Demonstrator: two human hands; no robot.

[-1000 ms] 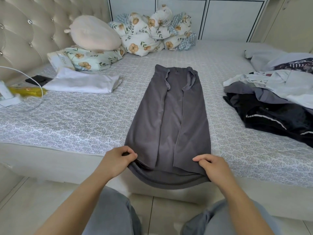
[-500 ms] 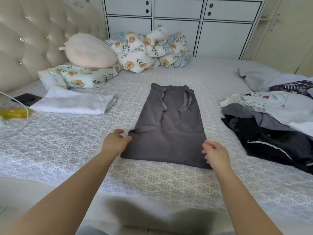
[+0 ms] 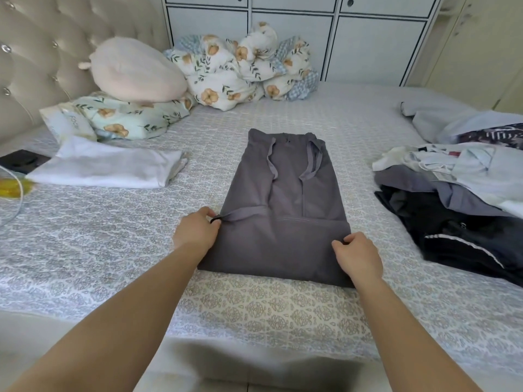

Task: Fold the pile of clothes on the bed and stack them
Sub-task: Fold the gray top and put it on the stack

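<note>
A grey garment [image 3: 285, 202] lies lengthwise in the middle of the bed [image 3: 85, 239], its near end doubled back over itself. My left hand [image 3: 196, 232] pinches the left corner of that doubled layer. At the right corner, my right hand [image 3: 358, 256] grips the same layer's edge. A folded white garment [image 3: 110, 166] lies to the left. The unfolded pile of clothes [image 3: 464, 190], black, grey, pale blue and white, lies on the right side of the bed.
Floral pillows [image 3: 243, 66] and a pink cushion [image 3: 133, 70] sit by the padded headboard at the back left. A black phone [image 3: 21, 161], a yellow object [image 3: 11, 188] and a white cable lie at the left edge. White cabinets stand behind the bed.
My hands lifted the garment's near end off the bed's front edge and carried it away from me, folding it over the middle. The garment now looks shorter, and I have leaned in.
</note>
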